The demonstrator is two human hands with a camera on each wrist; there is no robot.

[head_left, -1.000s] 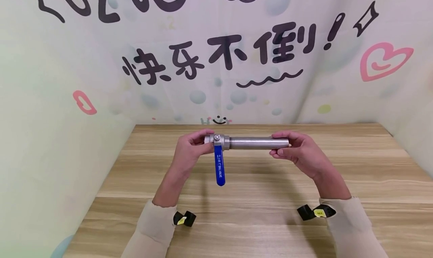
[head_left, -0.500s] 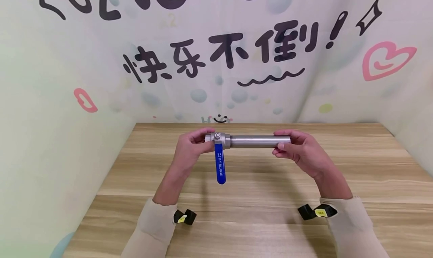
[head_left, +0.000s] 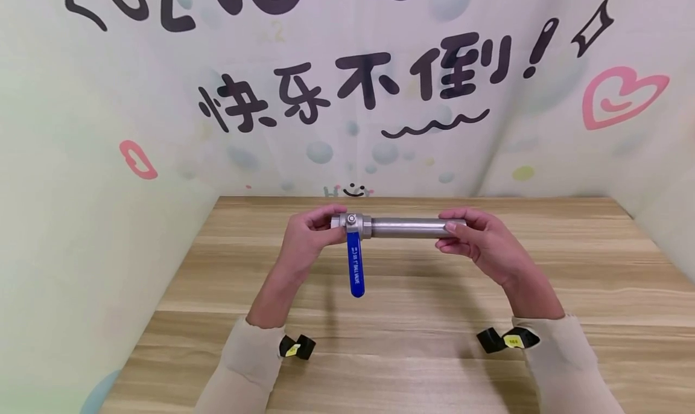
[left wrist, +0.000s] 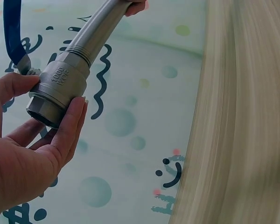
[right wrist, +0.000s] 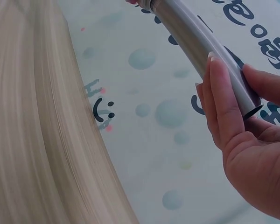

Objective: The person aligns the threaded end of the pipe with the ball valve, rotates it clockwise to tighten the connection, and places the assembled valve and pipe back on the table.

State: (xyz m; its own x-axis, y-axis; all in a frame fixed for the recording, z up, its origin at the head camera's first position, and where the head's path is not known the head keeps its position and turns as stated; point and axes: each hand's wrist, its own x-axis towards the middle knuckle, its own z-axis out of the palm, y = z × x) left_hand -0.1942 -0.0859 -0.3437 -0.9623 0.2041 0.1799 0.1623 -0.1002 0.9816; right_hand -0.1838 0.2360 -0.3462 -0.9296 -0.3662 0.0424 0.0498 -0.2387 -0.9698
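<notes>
A steel ball valve (head_left: 355,224) with a blue lever handle (head_left: 355,264) is joined to a steel pipe (head_left: 409,227), and both are held level above the table. My left hand (head_left: 306,236) grips the valve's left end between thumb and fingers; the left wrist view shows the open hex end of the valve body (left wrist: 60,84) in those fingers. At the other end, my right hand (head_left: 483,239) holds the pipe, thumb in front and fingers behind, also seen in the right wrist view around the pipe's open end (right wrist: 245,95). The blue lever points down toward me.
Beneath the hands lies a wood-grain table (head_left: 391,366). A printed white cloth (head_left: 260,160) with dark lettering hangs behind its far edge and along the sides. Each sleeve cuff carries a small black camera, such as the right one (head_left: 491,340).
The right thumb shifts and lies slightly differently on the pipe. The view tilts a little; valve and pipe stay joined and level, held by both hands.
</notes>
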